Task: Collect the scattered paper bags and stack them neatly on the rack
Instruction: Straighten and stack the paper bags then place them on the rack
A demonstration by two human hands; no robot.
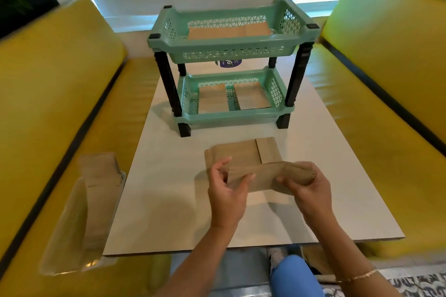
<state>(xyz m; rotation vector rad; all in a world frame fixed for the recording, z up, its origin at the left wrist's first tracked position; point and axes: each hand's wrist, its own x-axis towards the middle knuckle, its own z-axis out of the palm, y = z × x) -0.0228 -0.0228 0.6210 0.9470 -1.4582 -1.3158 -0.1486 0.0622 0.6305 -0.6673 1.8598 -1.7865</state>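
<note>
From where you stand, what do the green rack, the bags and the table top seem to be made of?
The rack looks like moulded plastic: matte mint-green trays with a punched lattice, on black posts. The bags look like brown kraft paper, dull, creased and bending in the right hand and left hand. The table top seems a smooth white laminate board, faintly glossy; its core is not visible.

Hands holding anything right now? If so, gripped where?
Both hold one bundle of paper bags: right hand grips its right end, left hand pinches its left end.

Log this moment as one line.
left hand: holds bag bundle | right hand: grips bundle | pile: table | rack: part-filled
</note>
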